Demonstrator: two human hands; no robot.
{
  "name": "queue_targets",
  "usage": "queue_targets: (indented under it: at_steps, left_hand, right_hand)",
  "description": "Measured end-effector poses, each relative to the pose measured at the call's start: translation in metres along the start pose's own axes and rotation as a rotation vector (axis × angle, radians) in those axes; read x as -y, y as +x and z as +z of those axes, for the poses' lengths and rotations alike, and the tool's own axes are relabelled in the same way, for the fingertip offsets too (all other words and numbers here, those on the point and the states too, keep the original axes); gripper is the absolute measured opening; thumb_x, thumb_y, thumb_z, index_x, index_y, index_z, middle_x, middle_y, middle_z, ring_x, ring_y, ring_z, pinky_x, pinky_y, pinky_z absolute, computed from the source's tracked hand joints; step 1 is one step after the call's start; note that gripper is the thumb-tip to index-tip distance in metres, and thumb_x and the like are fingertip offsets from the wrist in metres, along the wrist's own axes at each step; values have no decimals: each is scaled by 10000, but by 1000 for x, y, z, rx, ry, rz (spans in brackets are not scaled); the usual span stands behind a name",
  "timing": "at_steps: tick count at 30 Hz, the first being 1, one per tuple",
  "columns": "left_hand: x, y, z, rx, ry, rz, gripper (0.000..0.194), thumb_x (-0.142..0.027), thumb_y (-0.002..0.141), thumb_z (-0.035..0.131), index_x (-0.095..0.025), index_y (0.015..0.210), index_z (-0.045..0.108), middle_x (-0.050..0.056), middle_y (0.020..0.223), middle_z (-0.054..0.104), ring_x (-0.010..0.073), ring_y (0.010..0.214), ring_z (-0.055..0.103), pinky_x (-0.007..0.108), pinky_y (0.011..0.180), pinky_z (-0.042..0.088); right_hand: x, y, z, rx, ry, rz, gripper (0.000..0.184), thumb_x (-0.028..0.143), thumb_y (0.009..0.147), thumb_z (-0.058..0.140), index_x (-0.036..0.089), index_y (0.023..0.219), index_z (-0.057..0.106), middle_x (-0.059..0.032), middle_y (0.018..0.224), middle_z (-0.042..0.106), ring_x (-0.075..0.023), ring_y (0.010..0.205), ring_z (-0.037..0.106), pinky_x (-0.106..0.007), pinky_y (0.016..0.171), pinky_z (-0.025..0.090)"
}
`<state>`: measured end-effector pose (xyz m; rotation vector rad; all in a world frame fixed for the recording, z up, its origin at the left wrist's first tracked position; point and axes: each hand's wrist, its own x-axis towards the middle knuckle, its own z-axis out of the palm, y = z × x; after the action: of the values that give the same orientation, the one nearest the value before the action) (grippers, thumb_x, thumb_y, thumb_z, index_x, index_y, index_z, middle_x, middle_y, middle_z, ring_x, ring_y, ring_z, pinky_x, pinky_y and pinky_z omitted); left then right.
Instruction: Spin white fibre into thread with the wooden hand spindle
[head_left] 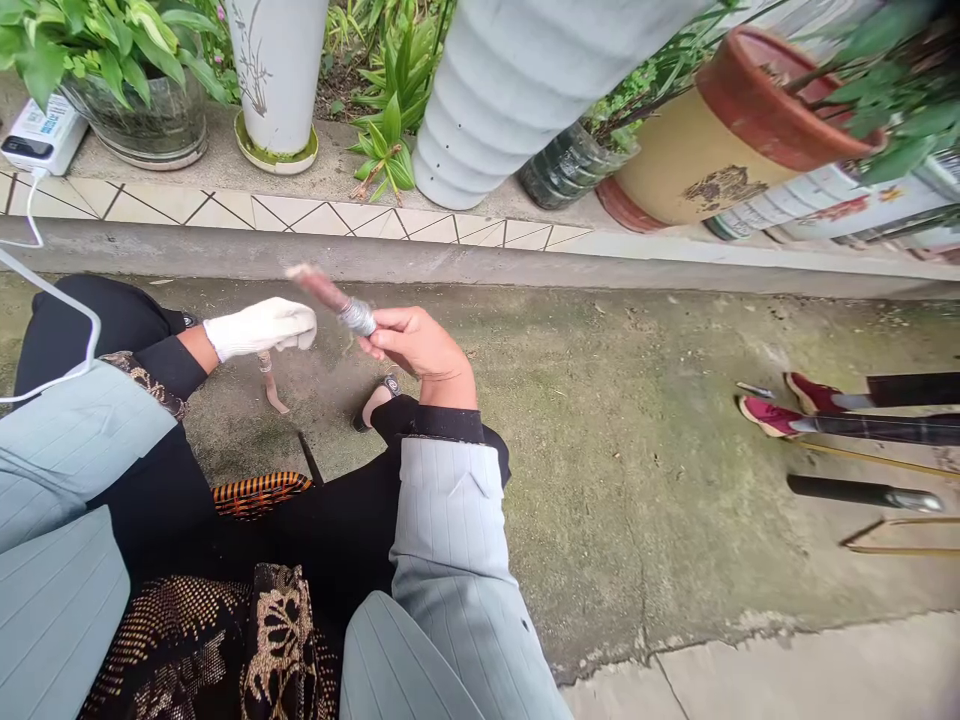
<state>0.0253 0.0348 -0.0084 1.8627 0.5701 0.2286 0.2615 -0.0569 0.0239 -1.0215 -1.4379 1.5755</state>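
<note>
My right hand (424, 345) is bare and closed around the silver-wrapped end of a short reddish-brown stick (322, 290). The silver wrapping (358, 317) looks like wire or tape, and the stick's pale far end points up and left, slightly blurred. To the left, my left hand (262, 328) wears a white knitted glove, its fingers curled together near that stick but apart from it. Just below the glove shows a thin, bent brownish piece (271, 385); whether the hand holds it or it lies on the ground, I cannot tell. The glove's fingers hide what is inside.
An orange-and-black woven item (262, 495) and a dark bar (307, 458) are between my legs. Potted plants (142, 110) line a tiled ledge (300, 215), with a white power bank (45, 135) and its cable. At right are another person's maroon shoes (772, 415) and a black tube (847, 488).
</note>
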Motion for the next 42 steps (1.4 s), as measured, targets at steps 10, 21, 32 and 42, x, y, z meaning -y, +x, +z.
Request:
queue_targets:
  at_steps: [10,21,32,42]
  left_hand:
    - [-23,-8,10,268,195,38,327,-363,853,427,-150,633,543,-19,595,518,90,556,423,204,562,339]
    - [-2,0,-11,-71,116,-34,347,-377,856,443,-133,637,556,19,619,558,92,537,436,204,533,347]
    - [-5,-1,12,209,140,25,329,-357,870,430,-143,663,570,10,650,580,103,594,485,205,608,393]
    - [-13,-4,-1,30,201,8,313,-354,838,420,-153,631,541,3,618,556,116,598,490,227,635,385]
  right_hand:
    - [-28,22,-13,-692,-682,403,195,320,821,548,154,771,638,-20,673,571,-109,594,475,-243,583,362]
    - [-10,12,2,474,-479,582,138,278,739,636,155,784,680,30,601,551,-75,545,463,-209,558,362]
    - [-13,15,-8,-641,-170,96,296,463,831,566,169,842,599,2,694,535,-76,557,441,-204,530,372]
    - [-20,19,1,223,-770,740,84,191,745,593,153,691,646,2,596,572,-89,529,479,-231,557,351]
